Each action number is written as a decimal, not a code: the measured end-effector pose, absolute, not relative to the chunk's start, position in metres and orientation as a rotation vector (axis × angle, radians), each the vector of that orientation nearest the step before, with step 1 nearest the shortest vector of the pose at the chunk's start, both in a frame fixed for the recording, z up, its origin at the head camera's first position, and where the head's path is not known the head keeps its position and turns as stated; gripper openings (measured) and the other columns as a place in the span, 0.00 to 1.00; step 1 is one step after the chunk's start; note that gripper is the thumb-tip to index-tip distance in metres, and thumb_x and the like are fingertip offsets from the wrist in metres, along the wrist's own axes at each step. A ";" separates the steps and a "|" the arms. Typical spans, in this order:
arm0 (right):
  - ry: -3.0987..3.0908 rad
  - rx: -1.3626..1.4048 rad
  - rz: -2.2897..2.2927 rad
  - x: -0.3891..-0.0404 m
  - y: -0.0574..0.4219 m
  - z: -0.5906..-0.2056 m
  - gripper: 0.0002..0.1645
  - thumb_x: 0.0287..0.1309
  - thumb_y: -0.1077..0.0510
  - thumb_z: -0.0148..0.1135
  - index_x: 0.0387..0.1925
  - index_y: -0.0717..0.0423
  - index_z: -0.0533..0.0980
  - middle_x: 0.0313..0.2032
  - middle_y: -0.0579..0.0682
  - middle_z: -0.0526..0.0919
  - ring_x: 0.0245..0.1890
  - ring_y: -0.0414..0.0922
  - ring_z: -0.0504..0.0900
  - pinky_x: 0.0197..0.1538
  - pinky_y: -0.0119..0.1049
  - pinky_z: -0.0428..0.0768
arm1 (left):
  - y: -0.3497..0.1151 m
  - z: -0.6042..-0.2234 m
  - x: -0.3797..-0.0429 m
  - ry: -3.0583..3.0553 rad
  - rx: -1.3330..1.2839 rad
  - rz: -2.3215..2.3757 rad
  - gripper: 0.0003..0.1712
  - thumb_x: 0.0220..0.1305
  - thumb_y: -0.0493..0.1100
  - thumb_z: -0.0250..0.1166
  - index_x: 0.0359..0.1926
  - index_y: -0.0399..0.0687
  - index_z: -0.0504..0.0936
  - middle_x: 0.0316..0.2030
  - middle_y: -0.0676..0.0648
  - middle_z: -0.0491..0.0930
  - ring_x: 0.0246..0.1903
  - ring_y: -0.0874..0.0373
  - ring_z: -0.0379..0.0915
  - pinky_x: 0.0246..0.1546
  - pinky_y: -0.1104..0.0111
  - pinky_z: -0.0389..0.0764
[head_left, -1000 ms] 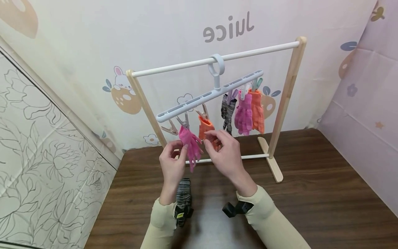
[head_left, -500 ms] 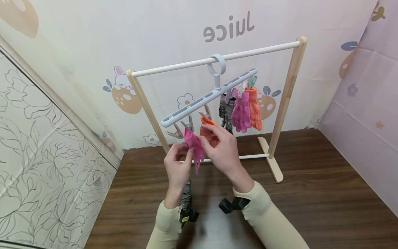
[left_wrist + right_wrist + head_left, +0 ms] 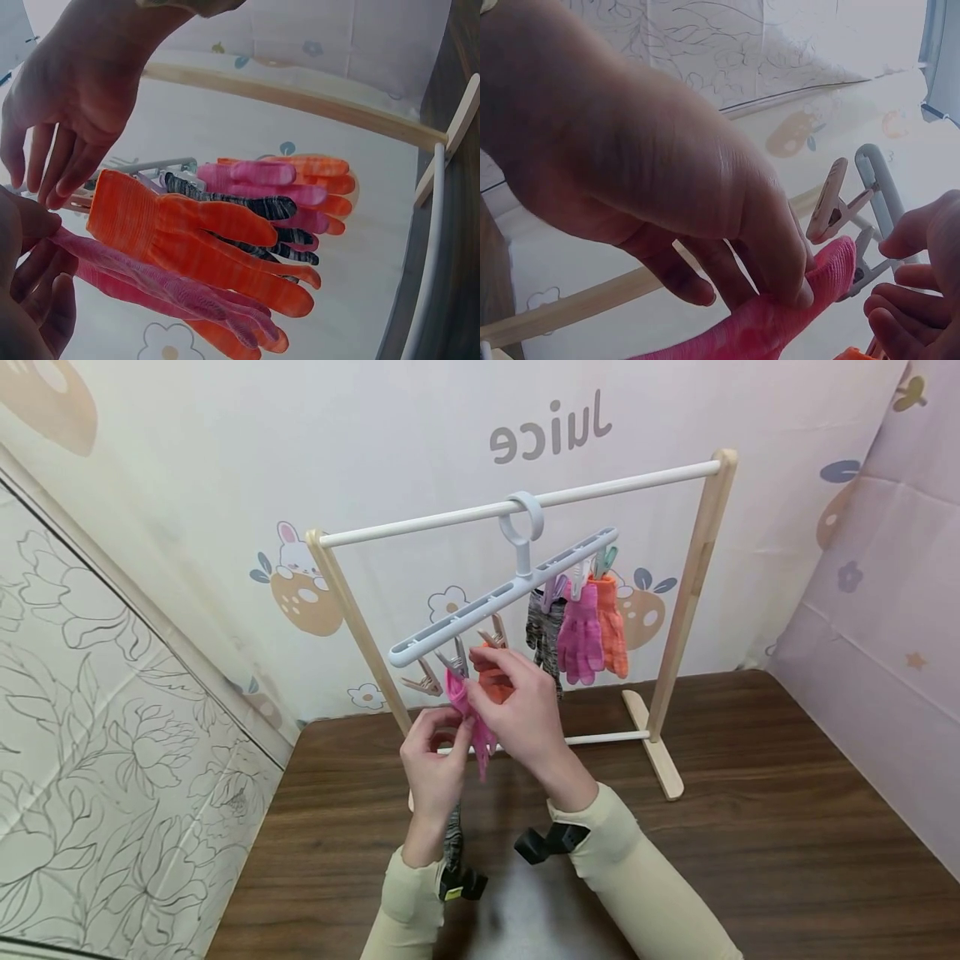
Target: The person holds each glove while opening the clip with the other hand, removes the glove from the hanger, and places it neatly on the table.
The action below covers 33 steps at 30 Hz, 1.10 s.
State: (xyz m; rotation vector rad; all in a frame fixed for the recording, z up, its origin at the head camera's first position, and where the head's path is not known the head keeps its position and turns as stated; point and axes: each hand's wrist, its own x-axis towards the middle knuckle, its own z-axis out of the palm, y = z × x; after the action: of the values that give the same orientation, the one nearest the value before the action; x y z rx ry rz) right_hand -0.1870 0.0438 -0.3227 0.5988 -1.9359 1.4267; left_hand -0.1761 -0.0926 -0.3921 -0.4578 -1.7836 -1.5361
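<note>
A pink glove (image 3: 483, 745) hangs by its cuff from a grey clip (image 3: 456, 658) near the hanger's left end. My left hand (image 3: 435, 762) pinches it just below the cuff; the right wrist view shows thumb and fingers on the pink knit (image 3: 780, 324). My right hand (image 3: 525, 714) is beside the cuff and close to the grey clip, fingers loosely bent. Whether its fingertips touch the clip is hard to tell. Behind it hangs an orange glove (image 3: 202, 232), partly hidden in the head view.
The pale blue hanger (image 3: 517, 587) hangs from a rack's white rod (image 3: 615, 487). On its right side, clips hold a striped black-grey glove (image 3: 545, 627), a pink one (image 3: 581, 639) and an orange one (image 3: 612, 631). Another striped glove (image 3: 453, 839) lies under my left wrist.
My right hand has moved left and up to the pink glove's cuff. My left hand, pinching that glove, has shifted slightly right. The hanger has turned a little.
</note>
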 end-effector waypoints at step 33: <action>-1.848 0.447 1.344 -0.201 0.020 -0.313 0.20 0.48 0.55 0.79 0.41 0.60 0.83 0.35 0.51 0.83 0.35 0.43 0.82 0.36 0.34 0.81 | -0.081 -0.364 -0.152 -1.810 -0.452 -1.512 0.05 0.57 0.24 0.67 0.36 0.30 0.82 0.33 0.38 0.81 0.33 0.52 0.78 0.28 0.58 0.84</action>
State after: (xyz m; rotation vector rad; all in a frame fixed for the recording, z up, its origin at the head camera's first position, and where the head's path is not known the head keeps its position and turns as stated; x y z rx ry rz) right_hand -0.2008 0.0199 -0.3130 0.4469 -1.8481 1.3437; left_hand -0.1520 -0.0805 -0.3639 -0.4520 -1.8097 -1.5125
